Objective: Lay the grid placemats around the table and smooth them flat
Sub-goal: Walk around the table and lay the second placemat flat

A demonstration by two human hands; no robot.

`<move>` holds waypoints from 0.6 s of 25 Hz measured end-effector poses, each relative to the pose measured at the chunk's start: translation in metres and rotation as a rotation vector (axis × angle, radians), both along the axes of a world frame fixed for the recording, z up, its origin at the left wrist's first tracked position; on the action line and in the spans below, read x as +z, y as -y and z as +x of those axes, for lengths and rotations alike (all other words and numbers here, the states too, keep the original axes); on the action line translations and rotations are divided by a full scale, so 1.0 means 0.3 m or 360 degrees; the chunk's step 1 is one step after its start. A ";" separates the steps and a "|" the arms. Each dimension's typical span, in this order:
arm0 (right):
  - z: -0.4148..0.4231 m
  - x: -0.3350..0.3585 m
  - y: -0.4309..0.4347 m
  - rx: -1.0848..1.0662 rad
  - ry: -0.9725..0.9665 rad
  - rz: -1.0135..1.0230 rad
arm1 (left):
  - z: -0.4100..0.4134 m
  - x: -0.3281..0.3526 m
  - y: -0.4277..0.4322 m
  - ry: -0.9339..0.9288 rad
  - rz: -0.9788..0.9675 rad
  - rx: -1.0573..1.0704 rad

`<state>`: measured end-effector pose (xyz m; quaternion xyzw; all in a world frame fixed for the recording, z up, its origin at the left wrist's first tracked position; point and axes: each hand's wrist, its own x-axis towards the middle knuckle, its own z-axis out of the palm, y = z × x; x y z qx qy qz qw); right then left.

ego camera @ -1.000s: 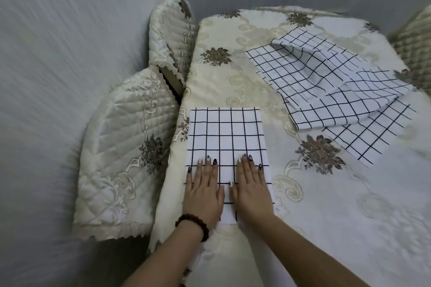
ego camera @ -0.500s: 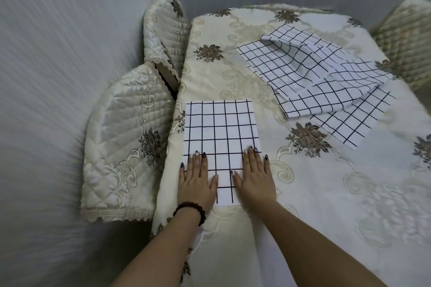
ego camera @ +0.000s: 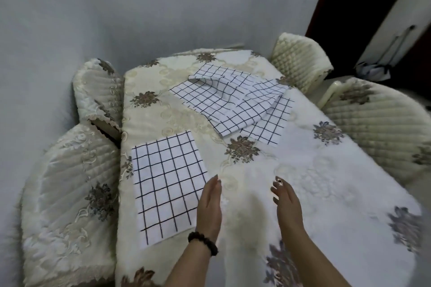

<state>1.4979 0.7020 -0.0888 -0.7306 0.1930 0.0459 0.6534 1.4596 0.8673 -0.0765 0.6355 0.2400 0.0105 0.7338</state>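
Note:
One white grid placemat (ego camera: 166,182) lies flat near the table's left edge. A loose pile of grid placemats (ego camera: 235,100), overlapping and partly rumpled, rests further back in the middle of the table. My left hand (ego camera: 209,207), with a dark bead bracelet on the wrist, hovers just right of the flat mat, fingers straight and empty. My right hand (ego camera: 288,202) is raised over the bare tablecloth to the right, fingers apart, holding nothing.
The table (ego camera: 326,182) wears a cream floral cloth. Quilted chair covers stand close on the left (ego camera: 67,193) and behind it (ego camera: 95,91); two more chairs (ego camera: 300,58) (ego camera: 382,128) sit at the right. A grey wall runs behind and left; a dark doorway opens at top right.
Both hands have lifted off the flat placemat and shifted right. The view has swung up and right, showing the right chairs and doorway.

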 end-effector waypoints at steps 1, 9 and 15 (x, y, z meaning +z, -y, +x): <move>-0.033 0.003 0.074 -0.0122 -0.0012 0.0018 | 0.010 -0.002 0.083 0.0001 -0.0021 -0.0126; -0.374 0.038 0.706 -0.1182 0.0084 -0.0067 | -0.015 0.042 0.726 -0.0002 -0.0036 -0.1040; -0.666 0.061 1.128 -0.1751 0.0153 -0.0004 | -0.080 0.056 1.195 0.0054 -0.0036 -0.1390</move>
